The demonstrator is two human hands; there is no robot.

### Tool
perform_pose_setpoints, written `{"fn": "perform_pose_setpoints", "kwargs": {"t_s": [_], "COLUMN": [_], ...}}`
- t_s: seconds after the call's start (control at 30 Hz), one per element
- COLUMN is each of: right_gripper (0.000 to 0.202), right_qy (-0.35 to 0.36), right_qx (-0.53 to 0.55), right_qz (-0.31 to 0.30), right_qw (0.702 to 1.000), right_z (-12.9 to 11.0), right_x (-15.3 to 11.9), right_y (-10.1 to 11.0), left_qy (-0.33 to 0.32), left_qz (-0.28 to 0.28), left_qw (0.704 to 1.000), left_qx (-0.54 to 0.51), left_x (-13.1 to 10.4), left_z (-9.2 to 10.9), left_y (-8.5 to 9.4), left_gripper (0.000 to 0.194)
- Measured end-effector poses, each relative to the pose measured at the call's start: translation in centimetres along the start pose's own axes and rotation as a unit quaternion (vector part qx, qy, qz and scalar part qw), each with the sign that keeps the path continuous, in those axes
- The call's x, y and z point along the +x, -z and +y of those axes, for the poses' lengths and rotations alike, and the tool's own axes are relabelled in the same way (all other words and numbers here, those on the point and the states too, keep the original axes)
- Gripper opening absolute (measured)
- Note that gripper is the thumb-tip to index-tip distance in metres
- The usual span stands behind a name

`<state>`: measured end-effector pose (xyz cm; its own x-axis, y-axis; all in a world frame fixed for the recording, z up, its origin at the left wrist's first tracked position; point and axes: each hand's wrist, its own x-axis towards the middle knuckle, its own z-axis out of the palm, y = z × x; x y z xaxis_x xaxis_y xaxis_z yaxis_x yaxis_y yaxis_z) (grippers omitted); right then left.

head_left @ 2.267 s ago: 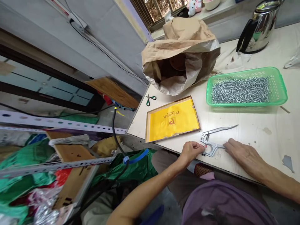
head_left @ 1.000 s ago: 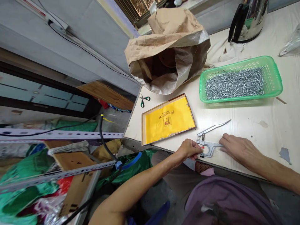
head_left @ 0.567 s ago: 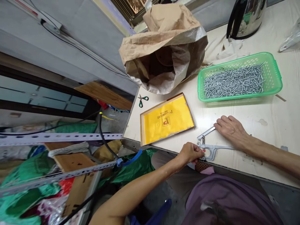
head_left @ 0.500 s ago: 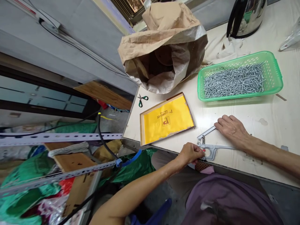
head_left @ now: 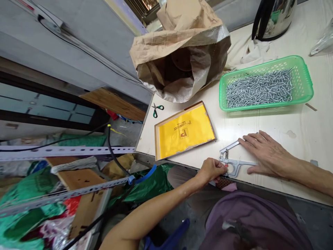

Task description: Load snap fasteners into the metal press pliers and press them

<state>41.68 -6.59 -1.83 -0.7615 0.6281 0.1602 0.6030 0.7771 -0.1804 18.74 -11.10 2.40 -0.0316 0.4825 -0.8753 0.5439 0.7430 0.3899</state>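
Metal snap pliers (head_left: pixel 232 164) lie at the near edge of the pale table (head_left: pixel 273 119), handles pointing right and spread apart. My left hand (head_left: pixel 211 170) reaches up from below the table edge, its fingertips pinched together at the pliers' jaw by a small red part. What they pinch is too small to see. My right hand (head_left: pixel 264 152) lies over both handles, fingers across the upper one and thumb along the lower one.
A shallow tray with a yellow sheet (head_left: pixel 184 130) sits left of the pliers, small green scissors (head_left: pixel 156 109) beyond it. A green basket (head_left: pixel 309 83) of metal screws, an open brown paper sack (head_left: pixel 182 45) and a steel kettle (head_left: pixel 275 15) stand behind. Slotted metal bars (head_left: pixel 65 151) and clutter fill the floor at left.
My right hand left the lower handle, went up to the upper handle, and now spreads over both. My left hand has stayed pinched at the jaw. The view has shifted slightly.
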Motion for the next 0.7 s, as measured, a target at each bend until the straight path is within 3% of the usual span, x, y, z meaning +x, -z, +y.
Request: {"fn": "perform_pose_setpoints", "kwargs": {"t_s": [0.2,0.7], "right_gripper": [0.068,0.078], "right_qy": [-0.012,-0.02], "right_qx": [0.004,0.061], "right_qz": [0.01,-0.01], "right_qw": [1.0,0.998], "right_z": [-0.77,-0.23], "right_x": [-0.99,-0.83], "right_y": [-0.35,0.58], "left_qy": [0.001,-0.019], "left_qz": [0.006,0.016], "left_qw": [1.0,0.999], "left_qx": [0.009,-0.025], "left_x": [0.17,0.1], "left_z": [-0.19,-0.67], "left_y": [-0.24,-0.3], "left_gripper": [0.017,0.013]}}
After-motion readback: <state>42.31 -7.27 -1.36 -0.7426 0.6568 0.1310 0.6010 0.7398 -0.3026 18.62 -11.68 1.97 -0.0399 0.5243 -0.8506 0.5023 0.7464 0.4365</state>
